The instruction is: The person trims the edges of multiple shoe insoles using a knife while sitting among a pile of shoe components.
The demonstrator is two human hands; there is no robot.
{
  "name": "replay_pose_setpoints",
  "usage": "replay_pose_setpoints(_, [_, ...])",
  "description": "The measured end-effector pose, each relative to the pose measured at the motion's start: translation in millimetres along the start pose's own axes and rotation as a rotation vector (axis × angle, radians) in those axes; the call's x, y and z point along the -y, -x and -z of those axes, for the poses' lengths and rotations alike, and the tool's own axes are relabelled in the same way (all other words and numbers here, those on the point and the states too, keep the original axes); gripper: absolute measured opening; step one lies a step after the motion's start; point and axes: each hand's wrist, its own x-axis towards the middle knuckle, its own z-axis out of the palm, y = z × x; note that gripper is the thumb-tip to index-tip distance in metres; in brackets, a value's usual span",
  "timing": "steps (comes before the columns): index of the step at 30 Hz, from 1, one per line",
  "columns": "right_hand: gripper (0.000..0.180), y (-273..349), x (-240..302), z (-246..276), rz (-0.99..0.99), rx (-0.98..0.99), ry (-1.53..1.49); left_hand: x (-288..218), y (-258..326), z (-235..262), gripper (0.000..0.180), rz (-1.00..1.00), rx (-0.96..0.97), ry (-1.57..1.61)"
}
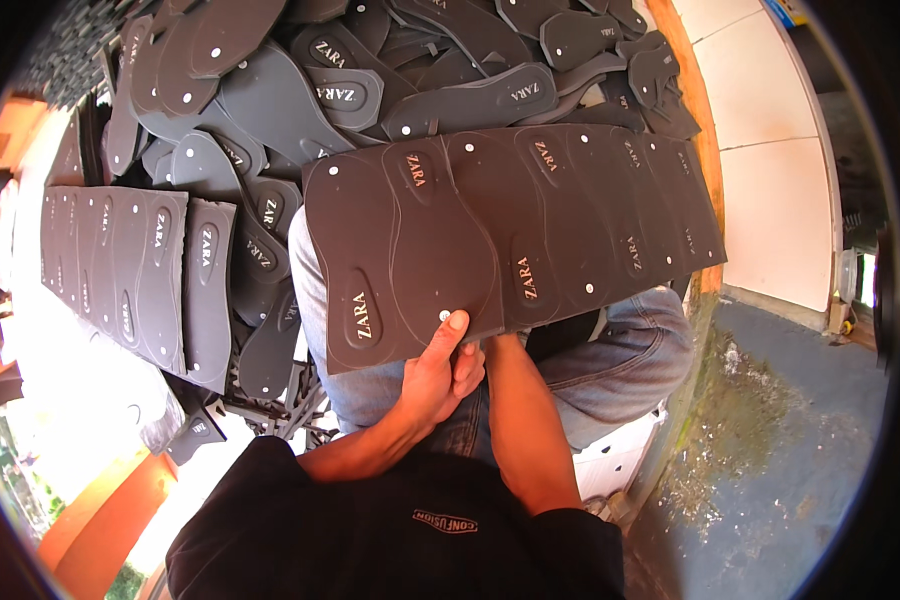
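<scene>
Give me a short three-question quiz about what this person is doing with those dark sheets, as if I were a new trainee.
1. True or false: the dark sheet lies across the person's lap.
2. Which hand shows a thumb on the sheet's near edge? A) left hand B) right hand
3. Fill in: cut-out soles lie in a ____ beyond the sheet.

Key: 1 true. 2 A; the right hand is hidden under the sheet, only its forearm shows. 3 pile.
</scene>
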Motion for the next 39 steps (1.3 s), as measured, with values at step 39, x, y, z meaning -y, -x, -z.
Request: replay_pose_setpoints(39, [0.015, 61.7, 59.4, 139.9, -0.826, 0.631, -1.039, -75.5, 82.6, 197.6, 0.021, -0.641, -0.945, -1.153])
